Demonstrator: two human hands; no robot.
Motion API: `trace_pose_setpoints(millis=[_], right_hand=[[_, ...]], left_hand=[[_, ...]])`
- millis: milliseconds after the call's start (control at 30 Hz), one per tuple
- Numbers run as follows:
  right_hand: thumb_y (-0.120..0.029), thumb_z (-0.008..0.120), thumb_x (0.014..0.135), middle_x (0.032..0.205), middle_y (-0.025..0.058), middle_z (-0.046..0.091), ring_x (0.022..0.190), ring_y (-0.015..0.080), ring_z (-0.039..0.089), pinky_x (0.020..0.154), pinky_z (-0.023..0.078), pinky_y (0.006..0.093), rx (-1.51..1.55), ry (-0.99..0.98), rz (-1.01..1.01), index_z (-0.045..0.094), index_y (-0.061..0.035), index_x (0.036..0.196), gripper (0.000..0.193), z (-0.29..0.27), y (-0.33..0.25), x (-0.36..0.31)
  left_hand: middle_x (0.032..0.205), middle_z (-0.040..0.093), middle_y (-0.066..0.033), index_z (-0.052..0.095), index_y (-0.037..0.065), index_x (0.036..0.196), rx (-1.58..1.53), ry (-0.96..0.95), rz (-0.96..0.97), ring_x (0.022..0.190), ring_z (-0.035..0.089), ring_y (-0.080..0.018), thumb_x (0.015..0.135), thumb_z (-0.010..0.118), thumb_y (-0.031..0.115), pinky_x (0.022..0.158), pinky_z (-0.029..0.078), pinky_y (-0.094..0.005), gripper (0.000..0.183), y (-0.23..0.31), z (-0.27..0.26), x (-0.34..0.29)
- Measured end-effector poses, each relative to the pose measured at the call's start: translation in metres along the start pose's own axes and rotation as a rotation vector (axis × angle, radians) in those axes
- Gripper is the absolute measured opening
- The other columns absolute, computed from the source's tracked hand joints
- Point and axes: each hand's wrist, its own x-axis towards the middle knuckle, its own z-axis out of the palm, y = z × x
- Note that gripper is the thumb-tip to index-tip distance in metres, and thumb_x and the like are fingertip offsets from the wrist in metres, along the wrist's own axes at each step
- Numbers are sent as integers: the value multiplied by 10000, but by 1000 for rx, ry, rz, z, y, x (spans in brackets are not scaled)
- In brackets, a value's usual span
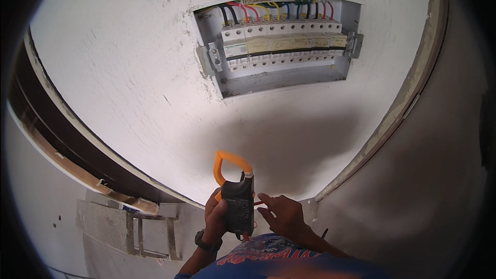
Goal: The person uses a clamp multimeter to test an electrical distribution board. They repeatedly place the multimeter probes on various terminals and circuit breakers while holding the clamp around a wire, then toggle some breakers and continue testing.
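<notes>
1. Left hand (pixel 215 216) is wrapped around a clamp meter (pixel 238 207), thumb lying on its front, fingers at its left side.
2. Right hand (pixel 285 218) is beside the meter, fingers bent, with a thin red stick (pixel 259 203) pinched between thumb and forefinger and pointing toward the meter's right side.
3. The meter has a black body and an orange hoop (pixel 218 168) at its top; it stands nearly upright in front of the white wall (pixel 139 88), below the breaker box and well apart from it.
4. Red wire (pixel 246 237) shows at the meter's lower end.
5. A dark watch (pixel 207 241) sits on the left wrist, and a blue shirt (pixel 258 266) with printing fills the lower edge.
6. Set into the wall above, the breaker box (pixel 284 81) holds a row of white breakers (pixel 287 30) with tan strips (pixel 279 45) across their fronts.
7. Black, red, yellow and blue wires (pixel 251 13) enter the breakers from above.
8. Metal brackets (pixel 214 57) flank the row.
9. At lower left, a ladder-like frame (pixel 129 232) is seen near a wooden strip (pixel 77 172).
</notes>
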Motion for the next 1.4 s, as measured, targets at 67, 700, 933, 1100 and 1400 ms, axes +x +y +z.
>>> trace_pose_setpoints(millis=[67, 700, 933, 1100, 1400], right_hand=[[-135, 828, 904, 756, 54, 606, 670, 230, 638, 605, 529, 376, -34, -45, -85, 692, -45, 1226, 361, 0, 6, 13], [-145, 748, 939, 1036, 172, 704, 959, 352, 716, 717, 620, 415, -142, 295, -546, 663, -31, 1237, 331, -86, -4, 116], [-188, 772, 935, 1027, 160, 714, 947, 328, 720, 668, 624, 371, -283, 301, -661, 683, -37, 1219, 334, -102, -14, 166], [-198, 801, 915, 1004, 136, 706, 935, 312, 708, 676, 626, 376, -299, 303, -727, 690, -40, 1227, 367, -109, -6, 192], [-168, 798, 915, 997, 107, 704, 907, 288, 704, 683, 623, 365, -225, 227, -773, 696, -57, 1261, 378, -122, 13, 217]], left_hand=[[1250, 695, -147, 497, -52, 1457, 0, -33, -12, 1089, 715, -185, 1041, 642, 397, 946, 597, -340, 629, -6, 8, -1], [1061, 695, -253, 525, -36, 1371, -163, -114, 405, 739, 672, -315, 999, 491, 700, 653, 578, -458, 826, 75, 52, 70], [1161, 697, -304, 433, -48, 1506, 52, -103, 403, 921, 748, -351, 1054, 424, 647, 762, 634, -452, 829, 88, 43, 109], [1202, 690, -293, 440, -30, 1510, 43, -123, 376, 1007, 751, -375, 1055, 487, 606, 824, 642, -483, 783, 90, 55, 119], [1190, 697, -266, 467, -20, 1481, 58, 44, 429, 946, 746, -325, 1069, 455, 609, 805, 630, -437, 752, 77, 76, 125]])
